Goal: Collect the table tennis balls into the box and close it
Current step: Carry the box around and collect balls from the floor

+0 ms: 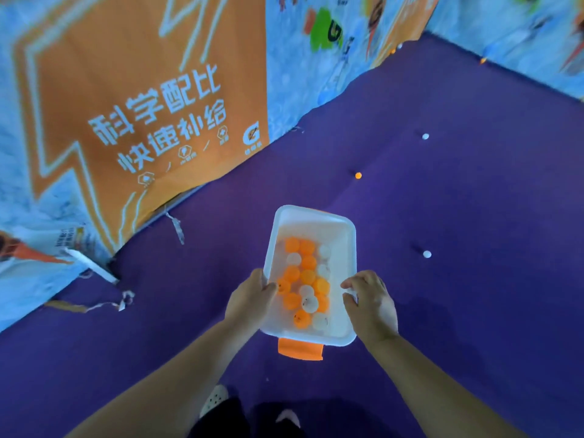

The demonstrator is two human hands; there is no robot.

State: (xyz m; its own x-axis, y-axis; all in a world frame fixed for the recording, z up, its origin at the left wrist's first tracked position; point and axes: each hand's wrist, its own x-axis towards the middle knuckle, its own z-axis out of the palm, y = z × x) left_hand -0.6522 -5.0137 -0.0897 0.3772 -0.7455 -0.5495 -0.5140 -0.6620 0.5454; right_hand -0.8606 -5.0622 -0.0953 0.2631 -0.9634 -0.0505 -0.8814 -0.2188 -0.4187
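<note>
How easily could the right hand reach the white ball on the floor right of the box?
Probably yes, once freed. The right hand grips the box rim, so it must let go first. The purple floor between it and the white ball shows nothing in the way.

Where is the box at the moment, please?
Head view, centre: the box is gripped by its long sides between the left hand and the right hand, above the purple floor, with a loose orange ball beyond it.

Both arms stretched forward, left hand (251, 298) and right hand (369, 303) gripping box (316, 222) sides, fingers (350, 283) curled
</note>
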